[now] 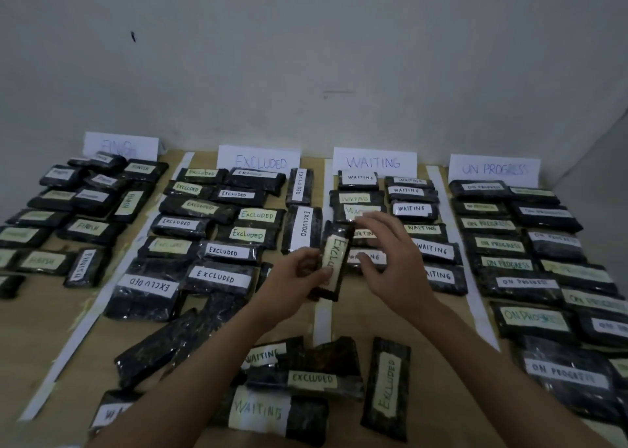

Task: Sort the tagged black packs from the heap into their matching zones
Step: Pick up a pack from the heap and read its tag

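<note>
Gripping pack (334,260) — left hand (295,279)

A black pack (334,260) with a pale tag reading EXCLU… stands on end, tilted slightly, pinched at its lower part by the left grip (295,277), with the right grip (387,253) just beside it. Nearer than both grips lies the heap (306,379) of black packs tagged WAITING and EXCLUDED, overlapping on the table (85,342).
</note>
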The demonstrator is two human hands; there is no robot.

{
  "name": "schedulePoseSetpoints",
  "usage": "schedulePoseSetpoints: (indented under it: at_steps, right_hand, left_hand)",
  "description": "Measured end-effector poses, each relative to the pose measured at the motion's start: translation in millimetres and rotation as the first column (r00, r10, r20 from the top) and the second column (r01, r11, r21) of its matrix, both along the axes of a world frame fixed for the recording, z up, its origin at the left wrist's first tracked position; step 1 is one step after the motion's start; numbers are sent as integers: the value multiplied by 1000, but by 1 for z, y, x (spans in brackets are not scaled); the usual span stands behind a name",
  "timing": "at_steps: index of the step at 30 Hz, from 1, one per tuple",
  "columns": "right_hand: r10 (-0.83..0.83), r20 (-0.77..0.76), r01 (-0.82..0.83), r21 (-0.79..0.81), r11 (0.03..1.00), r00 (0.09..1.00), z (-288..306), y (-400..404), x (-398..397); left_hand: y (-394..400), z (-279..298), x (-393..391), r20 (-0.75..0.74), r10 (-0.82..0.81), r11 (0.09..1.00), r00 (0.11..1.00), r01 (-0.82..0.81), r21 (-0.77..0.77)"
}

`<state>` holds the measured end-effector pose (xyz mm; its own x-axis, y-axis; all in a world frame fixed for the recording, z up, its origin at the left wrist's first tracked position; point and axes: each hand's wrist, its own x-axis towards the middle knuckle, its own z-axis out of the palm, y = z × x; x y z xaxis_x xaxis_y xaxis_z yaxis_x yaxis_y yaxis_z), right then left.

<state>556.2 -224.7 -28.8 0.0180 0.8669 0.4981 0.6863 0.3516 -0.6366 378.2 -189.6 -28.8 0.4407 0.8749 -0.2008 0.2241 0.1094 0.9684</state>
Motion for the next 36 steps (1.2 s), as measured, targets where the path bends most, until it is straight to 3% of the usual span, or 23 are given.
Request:
schedulePoseSetpoints:
  at_steps: [4,8,14,19,23,25,28,32,36]
  right_hand:
    - [-54,-195,33,-109,994,979,-5,-6,-24]
    - [107,-151,-135,-185,973,983,-11,-14,-51]
    - [234,-134,-263,-277,924,963,-11,-16,-100]
    - [305,-95,-319,-293,901,948,-13,-9,-144]
    - [315,-70,-320,-326,890,947,-15,6,-184]
    - [288,-78,-297,-332,895,955,-14,13,-209]
    - [242,-97,-261,-385,885,965,-11,17,-255]
    - [252,-89,-258,-557,790,964,-19,13,-322]
    - [202,-27,-154,-751,642,979,-40,6,-374]
  left_hand:
    - [-11,3,-5,131,176,977,976,-158,-141]
    - [-20,8,-23,187,335,918,923,-275,-285]
    - [-41,6,-67,179,469,861,865,-402,-312]
    - [-53,-3,-109,132,532,836,836,-493,-242]
    - [-51,-4,-162,144,491,862,859,-456,-219]
    - [-45,-6,-200,72,491,865,868,-476,-156]
    - [-34,-16,-261,-49,584,806,810,-586,-81]
    - [-22,-32,-328,-146,657,748,740,-663,5]
    - [-10,-40,-361,-249,587,806,770,-586,88]
